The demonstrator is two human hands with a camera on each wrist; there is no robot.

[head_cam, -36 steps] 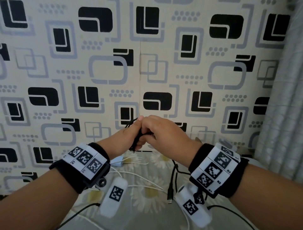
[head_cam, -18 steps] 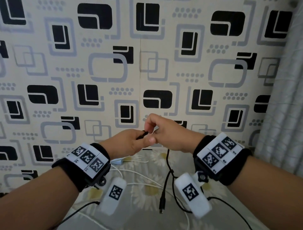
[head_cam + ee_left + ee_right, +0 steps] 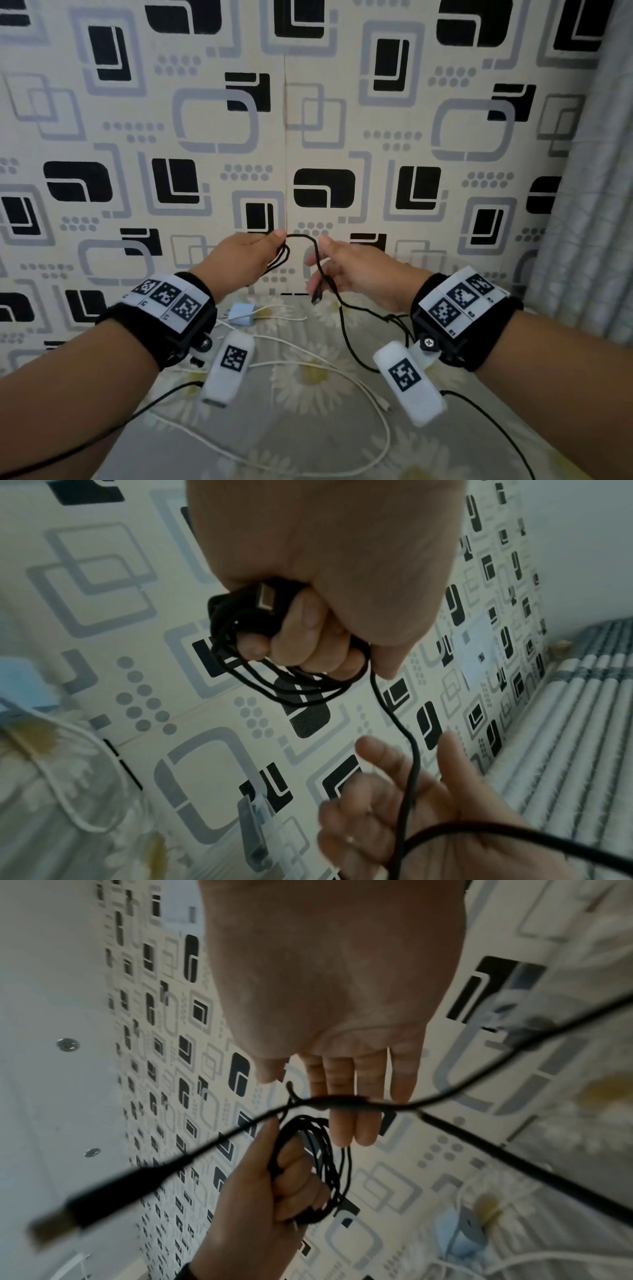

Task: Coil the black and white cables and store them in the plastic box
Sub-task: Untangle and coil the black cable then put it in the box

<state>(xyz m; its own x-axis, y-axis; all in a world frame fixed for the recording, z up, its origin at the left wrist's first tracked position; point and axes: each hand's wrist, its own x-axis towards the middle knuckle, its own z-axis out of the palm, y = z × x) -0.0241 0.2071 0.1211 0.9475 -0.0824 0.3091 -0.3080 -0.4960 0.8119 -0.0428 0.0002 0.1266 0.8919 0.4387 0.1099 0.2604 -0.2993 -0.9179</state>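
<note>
My left hand (image 3: 253,255) grips a small bundle of black cable (image 3: 279,260) loops, raised in front of the patterned wall. In the left wrist view its fingers curl round the loops (image 3: 274,688) and a USB plug (image 3: 265,599). The loose cable arcs across to my right hand (image 3: 342,270), whose fingers are straight and spread. In the right wrist view the cable (image 3: 342,1102) lies across those fingers, its other plug (image 3: 51,1229) hanging free. The white cable (image 3: 308,363) lies loose on the flowered bedsheet below. I cannot make out the plastic box.
A light blue charger block (image 3: 239,313) sits on the sheet by the wall, joined to the white cable. The patterned wall (image 3: 308,137) stands just beyond my hands. A grey curtain (image 3: 589,240) hangs at the right. Thin black wires (image 3: 486,411) trail from the wrist cameras.
My hands were together at the cable bundle; they have now drawn apart. The right hand has opened and the cable's hanging plug end has risen toward it.
</note>
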